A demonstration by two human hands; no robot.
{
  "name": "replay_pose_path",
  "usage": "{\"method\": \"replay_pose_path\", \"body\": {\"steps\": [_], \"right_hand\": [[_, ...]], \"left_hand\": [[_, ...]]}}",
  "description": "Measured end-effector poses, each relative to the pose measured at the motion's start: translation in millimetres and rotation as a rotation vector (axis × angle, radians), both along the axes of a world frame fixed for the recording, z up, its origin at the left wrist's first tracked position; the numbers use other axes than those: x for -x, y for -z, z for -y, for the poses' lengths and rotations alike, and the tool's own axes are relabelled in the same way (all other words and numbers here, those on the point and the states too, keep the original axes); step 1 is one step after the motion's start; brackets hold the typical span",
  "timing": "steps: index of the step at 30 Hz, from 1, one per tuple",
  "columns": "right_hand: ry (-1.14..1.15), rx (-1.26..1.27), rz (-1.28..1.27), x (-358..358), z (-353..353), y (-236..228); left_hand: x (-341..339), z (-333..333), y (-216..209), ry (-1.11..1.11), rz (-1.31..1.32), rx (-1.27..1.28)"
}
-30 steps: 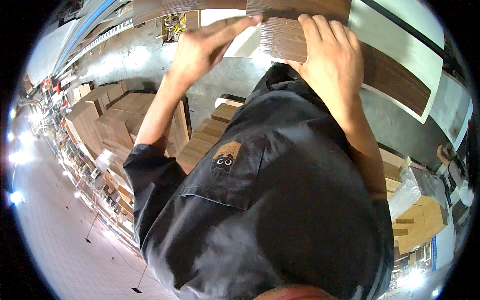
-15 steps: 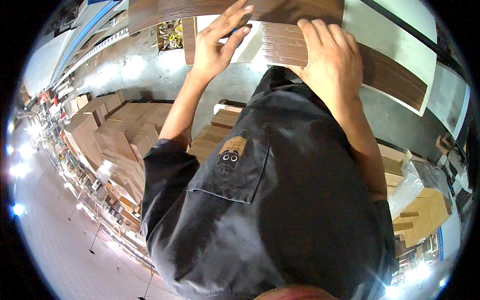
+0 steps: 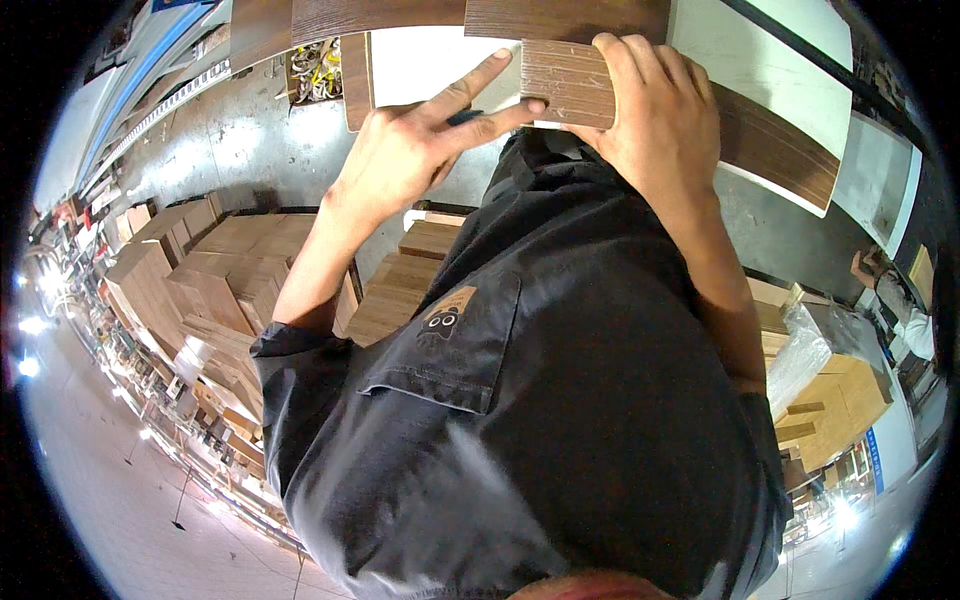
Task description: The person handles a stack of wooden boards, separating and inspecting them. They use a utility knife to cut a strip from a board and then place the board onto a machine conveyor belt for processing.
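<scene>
My right hand (image 3: pixel 662 120) grips the right end of a short dark wood-grain board (image 3: pixel 565 85), fingers over its far edge and thumb near its near edge. Pale scuffs and scratches mark the board's face. On the left, my left hand (image 3: pixel 425 140) is open. Two of its fingers stretch toward the board's left end; one tip is at the board's lower left edge. Its other fingers are partly hidden. Beneath lies a white surface (image 3: pixel 420 65). Long dark wood-grain boards (image 3: pixel 380 18) run along the far side, and another dark strip (image 3: pixel 780 145) lies to the right.
A box of yellowish and white scraps (image 3: pixel 315 72) stands on the floor at the far left. Stacked brown panels (image 3: pixel 235 250) are to my left. Plastic-wrapped boards (image 3: pixel 835 370) stand at the right. Another person's arm (image 3: pixel 885 285) shows at the right edge.
My left hand has turned and dropped nearer me, its fingers now reaching right toward the board. A small blue thing by its fingers is out of sight now. My right hand keeps its grip.
</scene>
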State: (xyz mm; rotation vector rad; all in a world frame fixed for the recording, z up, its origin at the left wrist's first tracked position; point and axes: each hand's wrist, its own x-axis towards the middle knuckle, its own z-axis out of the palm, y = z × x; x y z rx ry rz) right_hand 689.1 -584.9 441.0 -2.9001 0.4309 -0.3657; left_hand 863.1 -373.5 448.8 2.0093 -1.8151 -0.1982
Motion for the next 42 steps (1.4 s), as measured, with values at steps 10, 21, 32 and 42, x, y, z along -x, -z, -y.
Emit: {"method": "replay_pose_path", "body": {"steps": [10,21,32,42], "right_hand": [[-0.004,-0.017,0.021,-3,-1,-1],[0.018,-0.010,-0.011,-4,-4,-3],[0.016,0.028,-0.035,5,4,4],[0.023,0.008,-0.059,4,0,1]], "left_hand": [[-4,15,-22,0.030,0.375,-0.213],[-72,-79,189,-0.268,0.178,-0.108],[31,39,94,-0.091,-1.104,0.453],[20,60,76,-0.379,-1.356,0.388]]}}
